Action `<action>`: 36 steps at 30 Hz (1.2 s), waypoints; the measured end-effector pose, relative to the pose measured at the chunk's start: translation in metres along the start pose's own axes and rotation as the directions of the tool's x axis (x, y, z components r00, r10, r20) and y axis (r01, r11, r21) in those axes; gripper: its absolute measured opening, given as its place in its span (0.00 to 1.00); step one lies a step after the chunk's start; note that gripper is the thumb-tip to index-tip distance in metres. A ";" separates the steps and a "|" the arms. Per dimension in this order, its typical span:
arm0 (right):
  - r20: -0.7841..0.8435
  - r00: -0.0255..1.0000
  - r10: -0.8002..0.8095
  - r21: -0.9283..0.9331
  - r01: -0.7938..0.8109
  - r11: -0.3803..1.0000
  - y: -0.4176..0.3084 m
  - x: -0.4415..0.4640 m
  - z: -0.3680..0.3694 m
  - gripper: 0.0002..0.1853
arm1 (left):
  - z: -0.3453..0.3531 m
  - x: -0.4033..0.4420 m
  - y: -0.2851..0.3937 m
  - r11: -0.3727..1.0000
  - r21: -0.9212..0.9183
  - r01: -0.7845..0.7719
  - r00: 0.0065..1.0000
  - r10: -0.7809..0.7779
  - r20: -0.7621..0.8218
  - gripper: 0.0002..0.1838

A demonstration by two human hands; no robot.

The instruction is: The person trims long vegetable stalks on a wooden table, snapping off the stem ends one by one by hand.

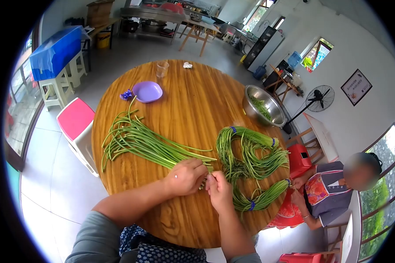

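In the head view, held the left hand (186, 176) slanted over one end of one loose spread of green stems (147, 142) on the table (184, 101), the right hand (219, 190) upright beside it, with fingers curled narrow (could not tell around what). Counted one purple bowl (148, 92), one clear cup (162, 69), one steel bowl (249, 106) and four blue bands (252, 204) on tied stems (267, 195).

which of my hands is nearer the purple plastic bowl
Left. Your left hand is at the near end of the untied garlic scapes, with the purple plastic bowl beyond and to its left; your right hand is further right, farther from the bowl.
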State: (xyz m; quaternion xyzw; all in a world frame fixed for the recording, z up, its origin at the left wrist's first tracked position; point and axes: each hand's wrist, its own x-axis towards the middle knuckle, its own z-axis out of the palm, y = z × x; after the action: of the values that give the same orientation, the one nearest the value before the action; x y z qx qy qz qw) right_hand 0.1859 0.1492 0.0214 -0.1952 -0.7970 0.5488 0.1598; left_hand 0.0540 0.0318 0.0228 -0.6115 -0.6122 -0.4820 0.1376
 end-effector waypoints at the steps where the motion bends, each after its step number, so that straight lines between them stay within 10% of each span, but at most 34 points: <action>1: -0.109 0.964 -0.243 -0.252 0.210 0.945 -0.002 -0.002 0.005 0.05 | 0.006 -0.002 0.005 0.993 -0.053 0.101 0.994 -0.103 -0.036 0.04; 5: -0.200 0.774 -0.601 -0.544 0.422 0.725 -0.007 -0.001 0.007 0.05 | 0.011 0.002 0.017 0.935 -0.201 0.292 0.949 -0.309 -0.060 0.03; 12: -0.236 0.723 -0.649 -0.573 0.436 0.694 -0.003 0.001 0.010 0.07 | 0.013 0.005 0.021 0.932 -0.194 0.306 0.940 -0.328 -0.093 0.02; 14: -0.368 0.873 -0.320 -0.209 0.258 0.943 0.002 0.000 0.016 0.10 | 0.015 0.003 0.018 0.932 -0.200 0.302 0.942 -0.324 -0.089 0.02; 17: -0.297 0.944 -0.143 0.284 0.230 0.931 -0.002 0.004 0.020 0.12 | 0.008 0.002 0.013 0.957 -0.201 0.209 0.971 -0.227 -0.071 0.02; 29: -0.070 0.979 -0.193 0.174 0.203 0.964 0.005 0.006 0.002 0.09 | -0.001 0.002 0.010 0.987 -0.072 0.144 0.985 -0.150 -0.081 0.03; 36: -0.421 0.900 -0.114 0.335 0.271 0.902 0.005 0.012 0.000 0.12 | 0.002 0.000 0.010 0.992 -0.033 0.126 0.990 -0.128 -0.068 0.04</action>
State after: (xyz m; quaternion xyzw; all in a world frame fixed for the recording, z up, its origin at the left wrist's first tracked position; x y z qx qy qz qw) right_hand 0.1758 0.1568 0.0168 -0.1840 -0.6408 0.6253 0.4056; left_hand 0.0633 0.0310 0.0259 -0.5561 -0.6378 -0.5193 0.1193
